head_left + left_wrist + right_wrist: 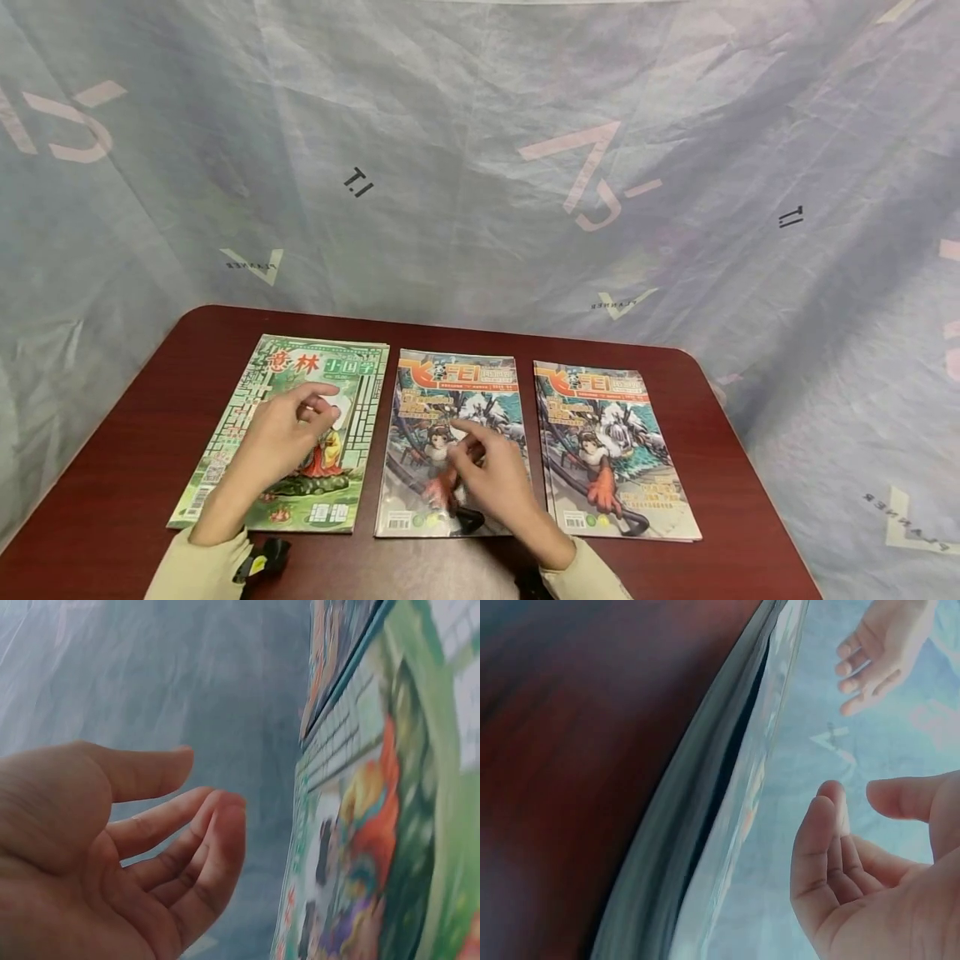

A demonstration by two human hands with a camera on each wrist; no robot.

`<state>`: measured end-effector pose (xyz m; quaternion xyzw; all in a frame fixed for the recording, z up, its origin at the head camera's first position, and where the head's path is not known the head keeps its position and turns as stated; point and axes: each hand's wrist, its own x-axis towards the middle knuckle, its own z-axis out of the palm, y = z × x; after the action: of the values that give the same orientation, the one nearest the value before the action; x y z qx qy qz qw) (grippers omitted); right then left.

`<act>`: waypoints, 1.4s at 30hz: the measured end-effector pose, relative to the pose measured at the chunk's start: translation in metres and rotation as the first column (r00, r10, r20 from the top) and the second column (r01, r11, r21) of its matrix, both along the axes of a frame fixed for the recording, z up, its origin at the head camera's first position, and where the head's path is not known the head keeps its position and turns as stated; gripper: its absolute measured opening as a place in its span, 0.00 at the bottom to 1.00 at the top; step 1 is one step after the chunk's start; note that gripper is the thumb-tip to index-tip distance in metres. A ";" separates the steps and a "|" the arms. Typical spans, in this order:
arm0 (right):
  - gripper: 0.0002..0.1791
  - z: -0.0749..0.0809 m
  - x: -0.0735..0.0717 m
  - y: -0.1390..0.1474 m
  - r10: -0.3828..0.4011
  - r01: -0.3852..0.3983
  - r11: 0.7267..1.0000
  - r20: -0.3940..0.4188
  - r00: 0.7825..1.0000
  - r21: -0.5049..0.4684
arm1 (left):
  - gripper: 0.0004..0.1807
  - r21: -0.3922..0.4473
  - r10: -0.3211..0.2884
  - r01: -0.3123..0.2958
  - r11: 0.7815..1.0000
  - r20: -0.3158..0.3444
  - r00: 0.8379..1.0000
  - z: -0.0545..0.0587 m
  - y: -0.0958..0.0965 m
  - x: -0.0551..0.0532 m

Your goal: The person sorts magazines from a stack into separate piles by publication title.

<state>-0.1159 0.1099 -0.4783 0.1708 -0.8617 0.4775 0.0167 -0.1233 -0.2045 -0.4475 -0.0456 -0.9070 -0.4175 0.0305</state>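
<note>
Over the green-covered magazine [322, 492] at the left of the table, my left hand [281, 433] hovers with loosely bent fingers and nothing in them. The left wrist view shows that hand [150, 847] with thumb and fingertips apart, beside the green cover [420, 787]. My right hand [491, 475] is above the middle magazine [420, 433], which has a grey and orange comic-style cover. In the right wrist view, a gap shows between the thumb and bent fingers of the right hand [870, 877]. A similar magazine [615, 450] lies at the right.
The three magazine stacks lie in a row on a dark red table [720, 508]. A printed grey cloth [465, 167] hangs behind and around it. A black strap piece [266, 560] is at my left wrist.
</note>
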 end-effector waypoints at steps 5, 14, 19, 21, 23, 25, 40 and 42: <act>0.21 0.000 0.003 0.015 -0.077 0.078 0.997 -0.038 0.996 0.006 | 0.19 0.022 -0.020 0.020 1.000 -0.007 1.000 -0.004 0.017 0.000; 0.22 -0.002 0.006 0.037 -0.156 0.156 0.988 -0.018 0.988 0.000 | 0.21 0.067 -0.055 0.052 0.996 0.056 0.997 -0.016 0.042 0.001; 0.23 -0.003 0.009 0.051 -0.179 0.179 0.984 -0.013 0.984 0.004 | 0.21 0.087 -0.070 0.064 0.994 0.061 0.996 -0.022 0.048 0.001; 0.23 -0.003 0.010 0.057 -0.188 0.188 0.982 -0.014 0.982 0.000 | 0.20 0.086 -0.071 0.066 0.994 0.058 0.996 -0.023 0.050 0.001; 0.23 -0.004 0.010 0.061 -0.203 0.203 0.979 -0.013 0.979 -0.001 | 0.21 0.082 -0.069 0.064 0.995 0.059 0.996 -0.023 0.052 0.001; 0.23 -0.005 0.010 0.066 -0.217 0.217 0.976 -0.023 0.976 0.002 | 0.21 0.080 -0.066 0.061 0.995 0.061 0.996 -0.023 0.054 0.002; 0.32 -0.022 -0.002 0.093 -0.159 0.150 0.981 0.063 0.985 0.127 | 0.22 0.072 -0.120 0.116 0.991 0.057 0.991 -0.044 0.061 0.001; 0.36 -0.034 -0.007 0.099 -0.123 0.112 0.981 0.060 0.991 0.159 | 0.24 0.046 -0.128 0.126 0.991 0.041 0.991 -0.049 0.061 0.002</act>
<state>-0.1226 0.2086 -0.5119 0.1038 -0.9050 0.4126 0.0016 -0.1217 -0.1431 -0.4964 -0.0934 -0.8935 -0.4390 -0.0152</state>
